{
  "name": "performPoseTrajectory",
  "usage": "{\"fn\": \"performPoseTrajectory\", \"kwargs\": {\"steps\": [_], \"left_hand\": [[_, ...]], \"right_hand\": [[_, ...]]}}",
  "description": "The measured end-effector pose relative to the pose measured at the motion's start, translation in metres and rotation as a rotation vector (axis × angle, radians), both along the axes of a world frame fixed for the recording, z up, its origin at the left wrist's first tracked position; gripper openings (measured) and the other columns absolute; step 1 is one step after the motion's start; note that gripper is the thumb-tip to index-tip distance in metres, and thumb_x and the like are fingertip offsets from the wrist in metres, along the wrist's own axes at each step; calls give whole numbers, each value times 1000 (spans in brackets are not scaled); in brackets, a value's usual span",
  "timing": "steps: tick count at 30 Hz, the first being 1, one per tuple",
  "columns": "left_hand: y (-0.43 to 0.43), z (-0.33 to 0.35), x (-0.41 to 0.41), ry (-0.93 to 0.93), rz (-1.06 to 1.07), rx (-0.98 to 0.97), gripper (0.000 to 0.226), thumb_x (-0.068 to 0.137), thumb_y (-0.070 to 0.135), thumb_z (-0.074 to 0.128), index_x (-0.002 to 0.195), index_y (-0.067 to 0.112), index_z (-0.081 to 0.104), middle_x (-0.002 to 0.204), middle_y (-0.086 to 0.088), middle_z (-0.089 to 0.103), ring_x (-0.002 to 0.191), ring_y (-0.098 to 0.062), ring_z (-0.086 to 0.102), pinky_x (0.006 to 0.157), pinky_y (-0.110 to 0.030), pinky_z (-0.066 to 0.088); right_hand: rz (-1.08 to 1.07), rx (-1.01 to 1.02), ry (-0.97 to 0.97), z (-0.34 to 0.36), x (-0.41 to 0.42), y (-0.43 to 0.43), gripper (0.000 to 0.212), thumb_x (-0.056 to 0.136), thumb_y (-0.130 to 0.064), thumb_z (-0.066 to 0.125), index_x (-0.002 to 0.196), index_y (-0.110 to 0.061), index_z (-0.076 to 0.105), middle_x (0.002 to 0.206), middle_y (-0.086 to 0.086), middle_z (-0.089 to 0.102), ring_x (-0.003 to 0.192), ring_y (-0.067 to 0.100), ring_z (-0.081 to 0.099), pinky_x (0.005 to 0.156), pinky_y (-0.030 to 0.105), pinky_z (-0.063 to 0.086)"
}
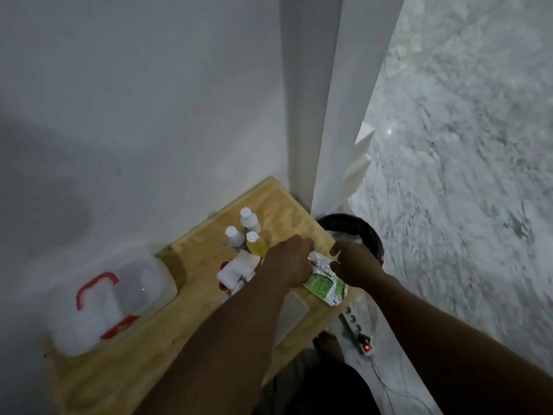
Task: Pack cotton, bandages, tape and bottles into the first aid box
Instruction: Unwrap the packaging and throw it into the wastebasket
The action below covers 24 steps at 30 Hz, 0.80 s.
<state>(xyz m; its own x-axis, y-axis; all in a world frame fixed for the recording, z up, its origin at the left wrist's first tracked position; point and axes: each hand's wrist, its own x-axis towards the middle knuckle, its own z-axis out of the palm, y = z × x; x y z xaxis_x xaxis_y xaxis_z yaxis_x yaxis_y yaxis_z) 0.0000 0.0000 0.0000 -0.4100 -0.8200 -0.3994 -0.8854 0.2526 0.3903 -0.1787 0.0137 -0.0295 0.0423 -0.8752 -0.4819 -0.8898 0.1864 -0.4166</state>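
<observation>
A green and silver cotton pack (pixel 326 285) lies near the right edge of the wooden table (pixel 167 324). My left hand (pixel 288 262) grips its left side and my right hand (pixel 353 262) grips its upper right end. Behind my left hand stand two white bottles (pixel 250 220) (pixel 235 236) and a yellow bottle (pixel 256 244). White bandage rolls (pixel 236 269) lie to the left of my left hand, with something red partly hidden under them. The clear first aid box (pixel 119 298) with red latches sits shut at the table's left, against the wall.
A white wall runs along the table's far side. A black round bin (pixel 359 229) stands on the marble floor just right of the table. A power strip (pixel 357 330) with a lit red switch lies by my bare foot (pixel 329 345). A flat clear packet (pixel 291 310) rests under my left forearm.
</observation>
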Motion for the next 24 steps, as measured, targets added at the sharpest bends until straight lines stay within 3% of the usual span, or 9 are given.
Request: {"fn": "performPoseTrajectory", "kwargs": {"steps": [4,7,11,17,21,24], "left_hand": [[12,-28,-10,-157,-80,-62,50,90,21,60,139,23,49,140,-8,45,117,-33,54,69,-38,40],[14,-47,-13,-196,-105,-99,48,93,18,55,140,23,48,138,-7,45,122,-32,49,70,-39,38],[8,-60,-8,-191,-86,-113,40,92,28,59,131,22,50,125,-8,48,111,-32,54,64,-38,34],[2,-61,0,-156,-104,-25,57,81,30,75,130,20,47,121,-9,51,104,-32,57,64,-36,36],[-1,-59,3,-134,-110,2,45,81,26,73,121,18,53,116,-9,51,100,-33,57,65,-37,39],[-3,-52,7,-117,-80,15,26,85,24,67,109,19,60,111,-8,54,98,-33,58,71,-40,47]], "right_hand": [[-31,26,7,-21,3,4,39,87,-24,61,125,-18,59,122,12,62,108,31,63,85,36,52],[-74,-32,8,-39,5,4,39,85,-23,63,123,-20,58,120,11,58,105,34,61,85,39,53],[-83,-47,-4,-49,3,-5,27,83,-29,68,109,-21,62,115,9,58,99,32,61,81,39,53],[-89,-45,-24,-55,4,-11,27,86,-45,64,87,-18,62,103,11,58,92,34,60,76,36,48],[-174,-2,-105,-56,5,-12,35,74,-57,71,83,-30,51,98,3,59,87,25,61,74,36,52],[-145,-18,-30,-55,9,-11,46,66,-59,78,88,-30,50,101,-1,53,87,22,57,77,38,53]]}}
